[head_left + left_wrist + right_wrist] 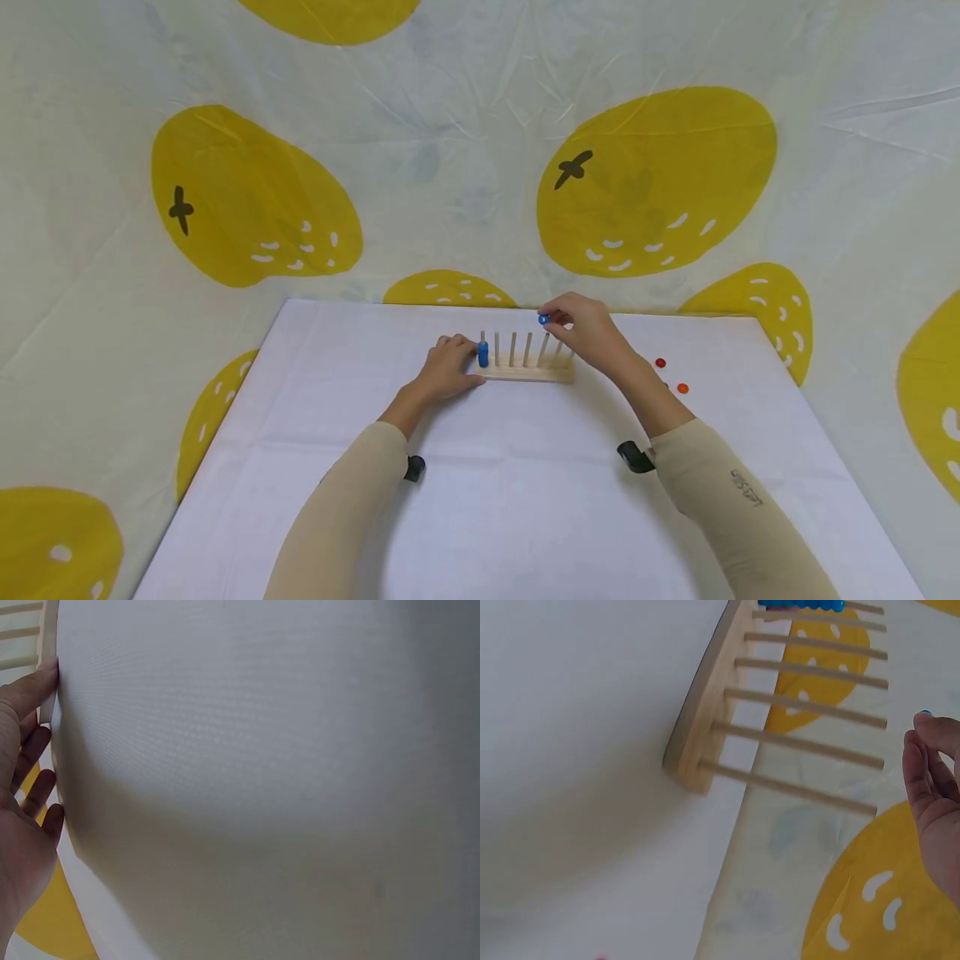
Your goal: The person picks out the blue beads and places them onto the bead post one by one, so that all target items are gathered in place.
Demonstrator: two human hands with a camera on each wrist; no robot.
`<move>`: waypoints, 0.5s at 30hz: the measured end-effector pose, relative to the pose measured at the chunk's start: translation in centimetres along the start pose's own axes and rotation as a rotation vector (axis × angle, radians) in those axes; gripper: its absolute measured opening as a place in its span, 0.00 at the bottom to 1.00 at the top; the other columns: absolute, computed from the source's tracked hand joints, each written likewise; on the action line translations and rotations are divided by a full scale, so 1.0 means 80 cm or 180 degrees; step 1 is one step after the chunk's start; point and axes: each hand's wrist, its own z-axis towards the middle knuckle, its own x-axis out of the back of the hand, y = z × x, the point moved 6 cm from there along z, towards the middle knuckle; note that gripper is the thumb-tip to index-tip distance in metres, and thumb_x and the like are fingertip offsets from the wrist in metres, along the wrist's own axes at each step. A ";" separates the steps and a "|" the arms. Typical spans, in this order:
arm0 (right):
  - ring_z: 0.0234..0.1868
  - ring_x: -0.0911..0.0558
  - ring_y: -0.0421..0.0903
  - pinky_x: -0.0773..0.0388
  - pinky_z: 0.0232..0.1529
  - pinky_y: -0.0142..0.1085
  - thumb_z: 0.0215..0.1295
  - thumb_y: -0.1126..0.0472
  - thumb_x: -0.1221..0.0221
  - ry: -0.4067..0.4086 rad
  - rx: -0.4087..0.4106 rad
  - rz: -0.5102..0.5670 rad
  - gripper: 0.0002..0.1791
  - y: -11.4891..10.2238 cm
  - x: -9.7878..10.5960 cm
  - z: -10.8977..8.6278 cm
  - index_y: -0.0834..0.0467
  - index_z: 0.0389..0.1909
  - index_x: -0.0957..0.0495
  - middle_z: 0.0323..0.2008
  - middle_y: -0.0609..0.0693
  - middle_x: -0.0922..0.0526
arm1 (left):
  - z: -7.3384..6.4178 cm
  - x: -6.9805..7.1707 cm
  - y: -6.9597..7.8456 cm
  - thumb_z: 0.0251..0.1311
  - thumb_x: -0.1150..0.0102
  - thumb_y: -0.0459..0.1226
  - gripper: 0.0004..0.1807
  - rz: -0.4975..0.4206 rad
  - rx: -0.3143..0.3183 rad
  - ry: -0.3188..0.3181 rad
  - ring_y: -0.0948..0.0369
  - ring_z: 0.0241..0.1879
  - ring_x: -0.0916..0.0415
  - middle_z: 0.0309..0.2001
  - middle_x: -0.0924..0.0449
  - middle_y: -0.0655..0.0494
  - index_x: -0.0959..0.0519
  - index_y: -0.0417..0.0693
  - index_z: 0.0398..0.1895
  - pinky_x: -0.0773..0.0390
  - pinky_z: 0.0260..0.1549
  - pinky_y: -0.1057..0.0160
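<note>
On the white table stands a wooden peg rack (525,375) with a row of several thin upright pegs. Blue beads (483,354) are stacked on its leftmost peg; the right wrist view shows this blue stack (802,604) at its top edge. My left hand (447,368) grips the rack's left end, the thumb (46,675) on the front edge of the base. Above the rack, my right hand (585,327) pinches a blue bead (543,319) between thumb and fingertips, higher than the peg tops. Only a sliver of that bead (925,712) shows in the right wrist view.
A red bead (660,362) and an orange bead (682,388) lie on the table to the right, with another partly hidden behind the right forearm. A pale cloth with yellow fruit shapes (656,183) hangs behind the table's far edge.
</note>
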 end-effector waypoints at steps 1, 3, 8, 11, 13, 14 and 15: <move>0.43 0.12 0.51 0.15 0.50 0.46 0.66 0.69 0.33 -0.0013 0.0012 0.0011 0.12 -0.003 -0.004 0.002 0.63 0.49 0.15 0.44 0.56 0.14 | 0.000 0.000 0.000 0.61 0.27 0.50 0.35 -0.0008 0.0006 -0.0008 0.51 0.68 0.35 0.65 0.24 0.53 0.24 0.47 0.68 0.35 0.69 0.48; 0.43 0.13 0.51 0.15 0.50 0.45 0.66 0.69 0.33 -0.0047 0.0031 0.0027 0.12 -0.009 -0.012 0.007 0.62 0.49 0.15 0.44 0.55 0.14 | 0.000 -0.001 0.000 0.61 0.27 0.50 0.35 -0.0009 0.0022 -0.0026 0.51 0.68 0.36 0.65 0.25 0.53 0.25 0.48 0.69 0.35 0.70 0.48; 0.43 0.14 0.49 0.15 0.50 0.44 0.68 0.66 0.33 -0.0200 0.0086 -0.0057 0.12 -0.025 -0.030 0.018 0.61 0.51 0.14 0.45 0.54 0.13 | 0.002 -0.003 -0.002 0.61 0.28 0.52 0.35 0.0066 0.0072 -0.0064 0.52 0.68 0.36 0.66 0.25 0.54 0.25 0.50 0.70 0.34 0.70 0.49; 0.43 0.14 0.49 0.15 0.49 0.43 0.68 0.65 0.33 -0.0251 0.0152 -0.0125 0.12 -0.032 -0.038 0.025 0.60 0.51 0.14 0.45 0.53 0.13 | 0.003 -0.003 -0.001 0.61 0.28 0.52 0.36 0.0079 0.0064 -0.0061 0.51 0.68 0.36 0.66 0.25 0.54 0.25 0.49 0.69 0.34 0.69 0.49; 0.43 0.14 0.49 0.15 0.49 0.42 0.68 0.65 0.33 -0.0280 0.0200 -0.0154 0.12 -0.037 -0.042 0.029 0.60 0.51 0.14 0.45 0.53 0.13 | 0.003 -0.002 -0.001 0.61 0.28 0.52 0.36 0.0093 0.0048 -0.0050 0.51 0.67 0.35 0.65 0.25 0.54 0.25 0.49 0.69 0.34 0.69 0.48; 0.43 0.14 0.48 0.15 0.49 0.42 0.68 0.65 0.33 -0.0297 0.0218 -0.0170 0.12 -0.039 -0.044 0.031 0.60 0.51 0.14 0.45 0.53 0.13 | 0.003 -0.002 -0.001 0.61 0.28 0.52 0.35 0.0099 0.0038 -0.0047 0.51 0.67 0.35 0.65 0.25 0.54 0.25 0.49 0.69 0.34 0.69 0.48; 0.43 0.14 0.48 0.15 0.49 0.42 0.68 0.64 0.33 -0.0319 0.0224 -0.0176 0.12 -0.040 -0.045 0.033 0.60 0.51 0.14 0.44 0.53 0.13 | 0.003 -0.002 -0.001 0.61 0.27 0.52 0.35 0.0109 0.0031 -0.0045 0.51 0.67 0.35 0.65 0.25 0.54 0.25 0.49 0.69 0.34 0.69 0.48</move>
